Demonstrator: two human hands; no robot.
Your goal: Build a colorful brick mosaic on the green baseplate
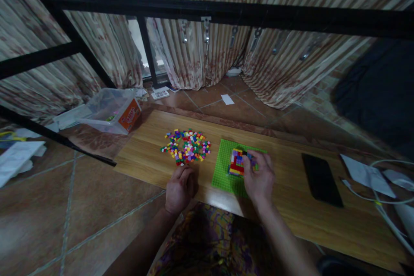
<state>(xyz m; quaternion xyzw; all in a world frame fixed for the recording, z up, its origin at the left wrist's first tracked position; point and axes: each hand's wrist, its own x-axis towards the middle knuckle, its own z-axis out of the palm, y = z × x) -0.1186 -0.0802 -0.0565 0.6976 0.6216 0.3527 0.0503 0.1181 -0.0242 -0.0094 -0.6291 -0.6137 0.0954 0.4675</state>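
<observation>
The person sits at a low wooden table (291,207) set on a tiled floor, both bare hands out in front. The right hand (258,177) is over a green baseplate (223,168), its fingers (247,164) pinched in close against a small block of stacked bricks (236,163) (red, yellow, blue and purple layers) standing on the plate's far right part; whether they actually grip a brick I cannot tell. The left hand (179,187) rests near the table's near edge, curled into a loose fist with nothing visible in it, just near of a scattered pile of loose coloured bricks (186,145) that lies left of the baseplate. Further right on the table lies a dark phone (321,179), face up, well apart from the plate, with white papers (364,172) and cables (388,213) beyond it. Off the table's far left corner, a clear plastic tub (111,110) with an orange label sits tilted on the floor before striped curtains (200,47)
</observation>
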